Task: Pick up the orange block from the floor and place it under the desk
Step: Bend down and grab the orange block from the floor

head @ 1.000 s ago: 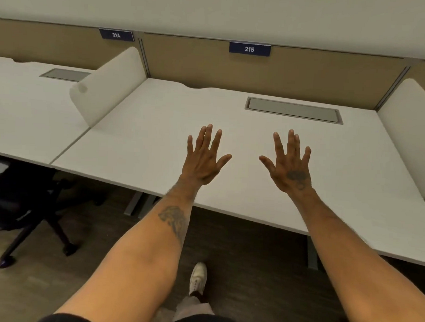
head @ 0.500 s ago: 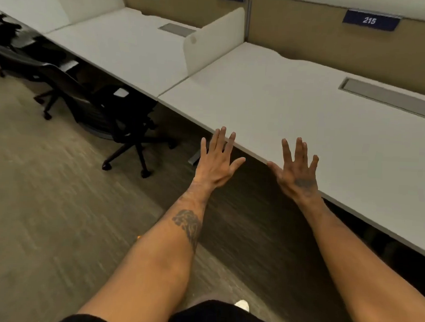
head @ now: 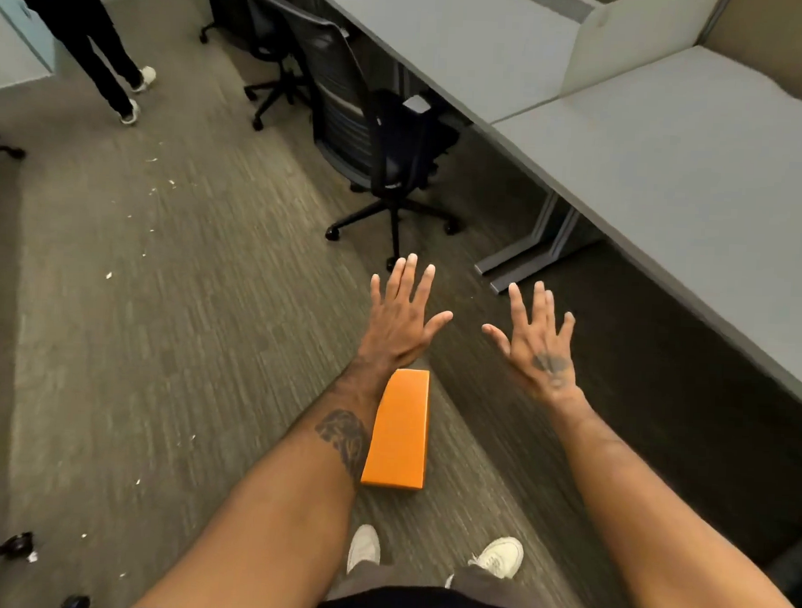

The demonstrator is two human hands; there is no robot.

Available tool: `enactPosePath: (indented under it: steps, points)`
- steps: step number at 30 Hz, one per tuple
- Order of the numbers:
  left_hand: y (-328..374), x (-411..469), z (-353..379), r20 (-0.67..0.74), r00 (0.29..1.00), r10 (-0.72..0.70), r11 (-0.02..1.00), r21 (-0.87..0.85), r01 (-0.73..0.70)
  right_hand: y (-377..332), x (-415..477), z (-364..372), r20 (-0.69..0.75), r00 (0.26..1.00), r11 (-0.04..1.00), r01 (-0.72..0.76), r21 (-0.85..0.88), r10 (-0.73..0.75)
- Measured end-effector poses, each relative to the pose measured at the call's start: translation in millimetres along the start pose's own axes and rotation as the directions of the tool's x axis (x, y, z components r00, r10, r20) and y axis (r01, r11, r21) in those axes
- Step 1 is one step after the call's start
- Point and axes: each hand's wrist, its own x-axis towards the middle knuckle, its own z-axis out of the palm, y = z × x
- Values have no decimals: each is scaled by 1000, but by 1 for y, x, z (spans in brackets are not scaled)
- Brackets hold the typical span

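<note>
The orange block [head: 399, 430] is the thing to fetch, but the desk [head: 672, 154] is the biggest thing here, running along the person's right with dark, open floor [head: 158, 339] beneath its edge and grey legs [head: 530, 249] beyond the right hand. An office chair [head: 378, 151] stands past both hands, well clear of them. The block lies flat on the carpet just ahead of the person's shoes [head: 429, 553], below and behind the outstretched hands, nearer the body than the fingertips are. Its long axis runs roughly away from the person, in line with the forearms. The left forearm crosses in front of its left edge, so the left hand [head: 400, 320] is the nearer one; the right hand [head: 537, 342] hangs off to the block's right, toward the desk. Both hands are spread wide with nothing in them. The pickup is not yet begun: it looks to call for drawing the hands back and down.
</note>
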Motion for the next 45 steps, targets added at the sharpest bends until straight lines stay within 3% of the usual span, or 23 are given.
enactPosePath:
  steps: [11,21,30,37,41,45]
  points:
    - [-124,-80,30,144,988,-52,999,-5,53,-132,-31,80,124,992,996,10,88,-21]
    - [-160,-91,113,232,965,-126,991,-24,135,-138,-3,166,233,972,995,7,102,-31]
    - [-206,-89,285,316,917,-244,959,-66,277,-117,25,334,374,927,954,-136,268,27]
    - [-256,-107,458,404,871,-281,926,-124,356,-78,26,507,463,881,940,-233,250,95]
    - [-268,-120,557,525,763,-377,811,-210,545,-55,24,607,512,850,951,-247,186,121]
    - [-282,-135,633,618,672,-408,668,-299,681,-41,32,684,545,816,900,-368,234,192]
